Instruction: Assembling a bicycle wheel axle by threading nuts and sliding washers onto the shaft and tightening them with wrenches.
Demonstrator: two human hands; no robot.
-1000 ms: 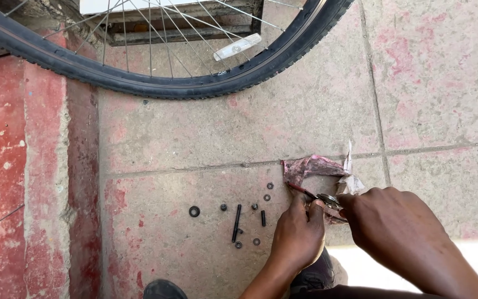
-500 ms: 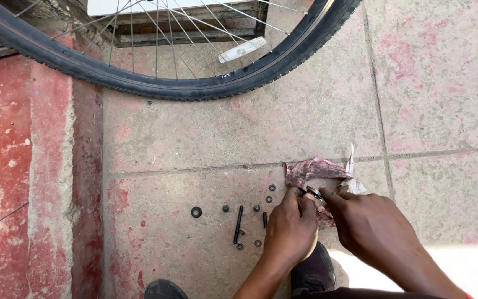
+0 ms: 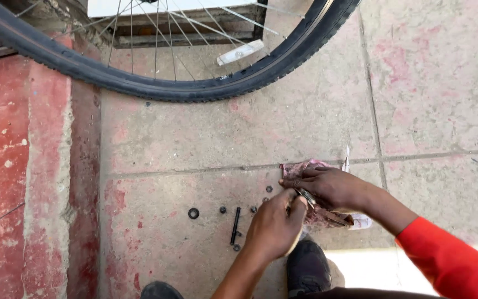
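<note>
1. Pinching a small shiny metal part (image 3: 307, 197) between my two hands, I have my left hand (image 3: 275, 227) closed on its near end and my right hand (image 3: 333, 188) curled over the far end; both sets of fingertips are pressed together on it.
2. The part sits just above the pink rag (image 3: 319, 213), right under my right fingers.
3. It looks stiff, light and possibly greasy, though my fingers hide most of it, so I would grip it by the ends with the pads.
4. Left of my left fingers lie a black bolt (image 3: 235, 225), a washer (image 3: 193, 213) and small nuts; beyond them is the bicycle wheel (image 3: 195, 88).
</note>
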